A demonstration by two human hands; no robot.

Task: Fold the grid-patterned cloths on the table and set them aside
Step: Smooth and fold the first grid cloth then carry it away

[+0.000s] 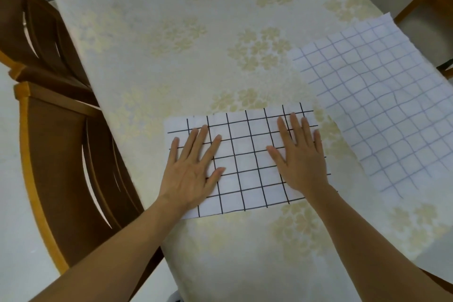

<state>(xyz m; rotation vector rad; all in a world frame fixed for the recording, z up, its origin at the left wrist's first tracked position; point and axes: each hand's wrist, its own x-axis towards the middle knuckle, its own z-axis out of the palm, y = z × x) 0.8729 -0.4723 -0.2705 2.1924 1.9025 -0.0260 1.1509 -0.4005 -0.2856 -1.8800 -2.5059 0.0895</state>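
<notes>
The far half of the counter (171, 19) is left bare under its floral covering, and open room is offered there from edge to edge. Near the front, the middle is taken up by the black-grid cloth (247, 162), pressed flat under both hands. The right side is covered by the spread blue-grid cloth (382, 105). The left edge is flanked closely by two wooden chairs (61, 142).

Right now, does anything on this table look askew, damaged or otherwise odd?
Nothing looks damaged or spilled. The blue-grid cloth lies unfolded, skewed to the table edge, rippled, its far corner hanging past the right side. The black-grid cloth sits flat under the left hand and right hand, both pressed open on it.
</notes>
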